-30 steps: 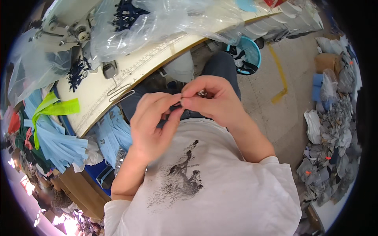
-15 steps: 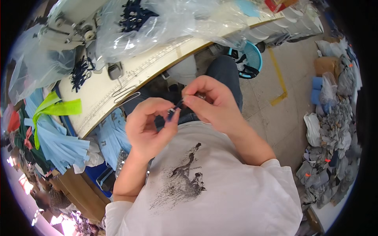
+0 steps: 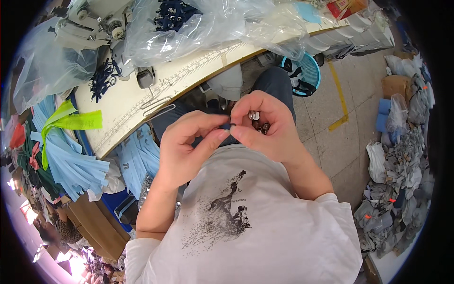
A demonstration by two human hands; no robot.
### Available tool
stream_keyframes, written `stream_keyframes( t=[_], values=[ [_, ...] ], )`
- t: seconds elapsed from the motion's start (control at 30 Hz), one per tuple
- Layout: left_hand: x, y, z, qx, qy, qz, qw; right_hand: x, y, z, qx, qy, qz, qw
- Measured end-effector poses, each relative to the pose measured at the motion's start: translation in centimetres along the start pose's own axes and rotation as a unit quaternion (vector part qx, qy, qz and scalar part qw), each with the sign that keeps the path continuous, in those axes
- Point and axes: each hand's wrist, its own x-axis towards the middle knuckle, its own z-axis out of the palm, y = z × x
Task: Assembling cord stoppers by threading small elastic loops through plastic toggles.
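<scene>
Fingertips almost touching, both my hands are in front of my lap. Thumb and forefinger of my left hand (image 3: 190, 144) pinch a short dark navy strip (image 3: 226, 127), mostly hidden by the fingers. My right hand (image 3: 267, 128) pinches the strip's other end with thumb and forefinger. Several small shiny metal pieces (image 3: 258, 124) sit in the curl of its palm; their exact shape is too small to tell. On the table, a bunch of navy straps (image 3: 105, 79) lies left of my hands, and more navy straps with metal bits (image 3: 174, 14) rest on clear plastic.
The white table (image 3: 184, 71) has a sewing machine (image 3: 101, 26) and clear plastic bags (image 3: 217, 23). Light blue fabric strips (image 3: 71, 165) and a neon green strip (image 3: 78, 120) hang at left. A blue basket (image 3: 309, 71) stands on the floor; grey fabric pieces (image 3: 402, 156) are heaped right.
My hands have come closer together, and my right hand has turned so the metal pieces in its palm show. The strip, with a shiny bit near my left fingers before, is now more covered.
</scene>
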Motion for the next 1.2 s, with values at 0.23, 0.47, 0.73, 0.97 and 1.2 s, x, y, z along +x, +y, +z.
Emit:
stream_keyframes(
  t=[0.23,0.47,0.73,0.97,1.2],
  values=[
    [0.2,-0.4,-1.2,0.009,-0.06,0.002,0.998,0.1,0.2,0.0,-0.022,-0.011,-0.011,1.0],
    [-0.1,-0.1,-1.0,-0.123,-0.044,-0.056,0.99,0.0,0.1,0.1,-0.021,-0.02,0.001,1.0],
    [-0.6,-1.1,-0.4,0.015,0.005,-0.038,0.999,-0.1,0.7,0.7,-0.237,0.031,-0.108,0.965],
    [-0.8,-1.7,-0.2,0.003,0.077,0.007,0.997,0.7,0.6,1.1,-0.206,0.026,-0.117,0.971],
    [-0.8,-1.9,-0.7,0.061,0.118,0.055,0.99,1.4,0.0,1.2,-0.22,-0.02,-0.033,0.975]
  ],
)
